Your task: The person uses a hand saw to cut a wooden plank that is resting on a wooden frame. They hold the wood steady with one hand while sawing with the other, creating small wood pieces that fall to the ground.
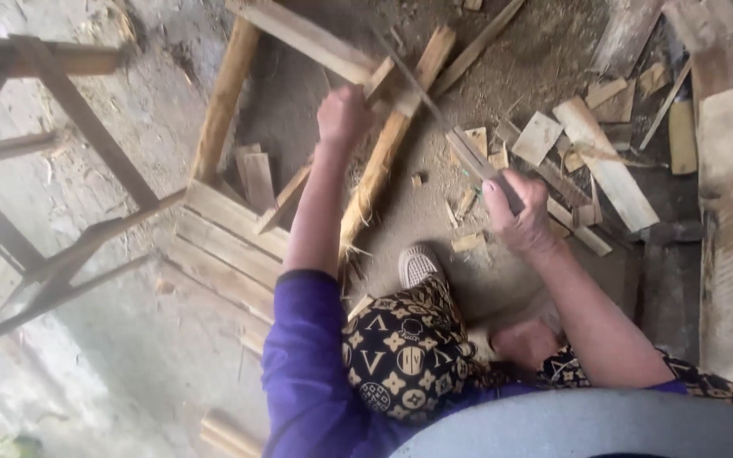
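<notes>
Rough timber (pixel 381 161) — long blade (pixel 460 144)

Soft daylight washing over the left, right side sitting dimmer, motion blurring everything, edges bending outward.

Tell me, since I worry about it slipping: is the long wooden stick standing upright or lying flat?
Tilted, neither. The left hand grips the top of the wooden stick, whose splintered lower end rests on the ground.
</notes>
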